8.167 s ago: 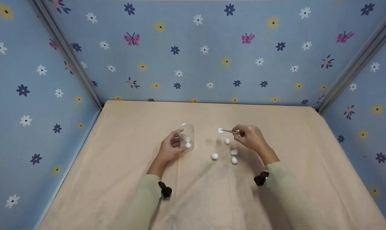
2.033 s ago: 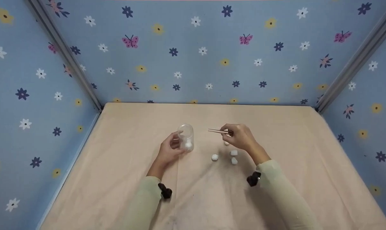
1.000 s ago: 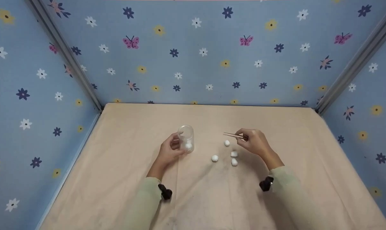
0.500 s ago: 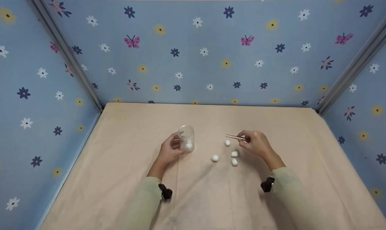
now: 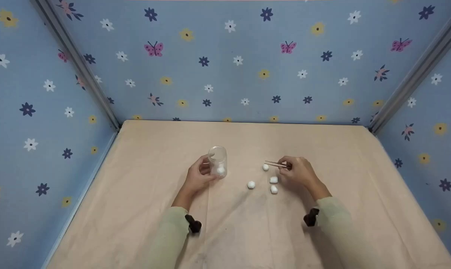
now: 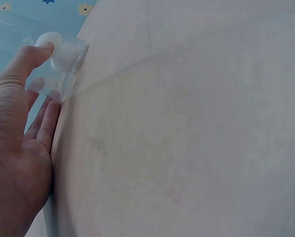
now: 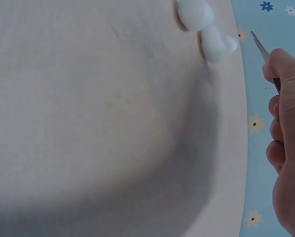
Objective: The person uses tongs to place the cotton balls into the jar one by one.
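Lowering since a moment ago, the right hand [image 5: 300, 172] pinches tweezers [image 5: 274, 164], tips now just beside a ball [image 5: 265, 167] on the table [image 5: 322, 142]. Left hand [image 5: 198, 176] keeps gripping the jar [image 5: 218, 160]; another pickup looks close.

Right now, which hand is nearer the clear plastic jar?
Left. The left hand grips the clear plastic jar; the right hand, holding metal tweezers, is well off to the jar's right.
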`<state>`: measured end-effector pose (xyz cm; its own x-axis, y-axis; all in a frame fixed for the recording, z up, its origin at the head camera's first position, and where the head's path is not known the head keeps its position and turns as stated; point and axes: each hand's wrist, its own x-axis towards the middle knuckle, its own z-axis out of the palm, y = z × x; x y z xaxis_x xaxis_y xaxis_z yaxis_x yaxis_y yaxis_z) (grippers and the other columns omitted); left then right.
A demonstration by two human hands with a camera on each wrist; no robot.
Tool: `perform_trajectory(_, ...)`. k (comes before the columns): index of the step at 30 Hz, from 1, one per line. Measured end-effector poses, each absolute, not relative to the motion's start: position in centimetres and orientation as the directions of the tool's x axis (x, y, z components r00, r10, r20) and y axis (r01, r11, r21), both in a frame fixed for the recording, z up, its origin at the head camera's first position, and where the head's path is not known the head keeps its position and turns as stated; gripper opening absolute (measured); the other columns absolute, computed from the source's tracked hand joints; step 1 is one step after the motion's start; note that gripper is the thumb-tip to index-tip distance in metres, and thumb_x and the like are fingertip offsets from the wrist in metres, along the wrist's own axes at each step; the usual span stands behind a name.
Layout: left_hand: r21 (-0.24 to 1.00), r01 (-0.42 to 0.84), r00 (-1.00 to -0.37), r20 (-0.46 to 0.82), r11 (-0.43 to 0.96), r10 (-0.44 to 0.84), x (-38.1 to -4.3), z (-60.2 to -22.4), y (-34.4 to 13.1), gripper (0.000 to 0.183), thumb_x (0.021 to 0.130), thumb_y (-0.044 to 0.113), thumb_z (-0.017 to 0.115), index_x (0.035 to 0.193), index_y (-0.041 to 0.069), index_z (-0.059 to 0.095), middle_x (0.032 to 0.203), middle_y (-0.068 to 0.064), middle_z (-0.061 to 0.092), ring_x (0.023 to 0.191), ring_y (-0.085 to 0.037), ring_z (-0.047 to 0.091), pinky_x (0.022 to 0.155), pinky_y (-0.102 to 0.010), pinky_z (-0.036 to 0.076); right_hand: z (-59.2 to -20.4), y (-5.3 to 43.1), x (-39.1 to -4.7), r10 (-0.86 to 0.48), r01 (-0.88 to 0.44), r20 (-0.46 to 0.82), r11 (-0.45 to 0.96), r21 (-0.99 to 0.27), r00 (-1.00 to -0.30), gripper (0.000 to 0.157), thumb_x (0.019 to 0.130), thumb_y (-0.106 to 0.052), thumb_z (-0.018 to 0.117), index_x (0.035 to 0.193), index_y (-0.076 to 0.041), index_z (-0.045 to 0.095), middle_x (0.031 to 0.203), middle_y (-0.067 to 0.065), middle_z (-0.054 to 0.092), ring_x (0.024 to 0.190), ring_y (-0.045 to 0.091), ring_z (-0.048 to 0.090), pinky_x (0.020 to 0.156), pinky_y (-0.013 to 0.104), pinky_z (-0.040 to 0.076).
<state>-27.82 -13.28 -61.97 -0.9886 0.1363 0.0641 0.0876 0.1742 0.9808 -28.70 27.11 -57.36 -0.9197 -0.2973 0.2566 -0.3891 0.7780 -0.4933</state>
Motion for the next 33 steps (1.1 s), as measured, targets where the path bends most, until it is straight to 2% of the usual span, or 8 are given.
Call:
perform_trajectory(5, 0.980, 0.087, -0.989, 0.064, 0.180, 0.131, -27.8, -62.1, -13.3, 0.078, 0.091, -0.006, 0.087, 0.161, 0.011, 0.058, 0.149, -0.022, 0.065, 0.141, -0.045, 0.070, 0.123, -0.057, 0.059, -57.7, 27.0, -28.5, -0.280, -0.352, 0.215, 0.787, -0.506, -0.936, 0.015, 0.096, -0.012, 0.082, 0.110, -0.010, 0.084, 0.079, 0.008, 0.073, 0.072, 0.016, 0.053, 0.071, 0.036, 0.044)
perform_trajectory(13, 0.982, 0.077, -0.989, 0.054, 0.171, 0.137, -27.9, -62.1, -13.3, 0.079, 0.091, -0.008, 0.085, 0.162, 0.012, 0.057, 0.148, -0.022, 0.063, 0.142, -0.043, 0.069, 0.122, -0.054, 0.060, -58.3, 27.0, -28.2, -0.287, -0.350, 0.200, 0.793, -0.499, -0.937, 0.013, 0.099, -0.015, 0.082, 0.111, -0.011, 0.085, 0.081, 0.009, 0.076, 0.069, 0.015, 0.050, 0.070, 0.034, 0.042)
perform_trajectory(21, 0.981, 0.078, -0.990, 0.055, 0.176, 0.133, -27.9, -62.1, -13.3, 0.079, 0.091, -0.008, 0.086, 0.162, 0.011, 0.057, 0.148, -0.023, 0.063, 0.142, -0.044, 0.069, 0.122, -0.054, 0.060, -58.6, 26.7, -28.1, -0.255, -0.301, 0.160, 0.804, -0.512, -0.954, 0.013, 0.100, -0.018, 0.082, 0.112, -0.013, 0.084, 0.082, 0.005, 0.073, 0.072, 0.017, 0.051, 0.073, 0.036, 0.043)
perform_trajectory(33, 0.978, 0.080, -0.990, 0.055, 0.194, 0.131, -27.8, -62.0, -13.2, 0.078, 0.091, -0.008, 0.085, 0.162, 0.011, 0.057, 0.148, -0.023, 0.064, 0.141, -0.043, 0.070, 0.121, -0.053, 0.061, -59.1, 26.6, -28.2, -0.248, -0.308, 0.184, 0.795, -0.523, -0.951, 0.011, 0.099, -0.014, 0.080, 0.109, -0.012, 0.085, 0.078, 0.005, 0.071, 0.070, 0.016, 0.048, 0.070, 0.035, 0.039)
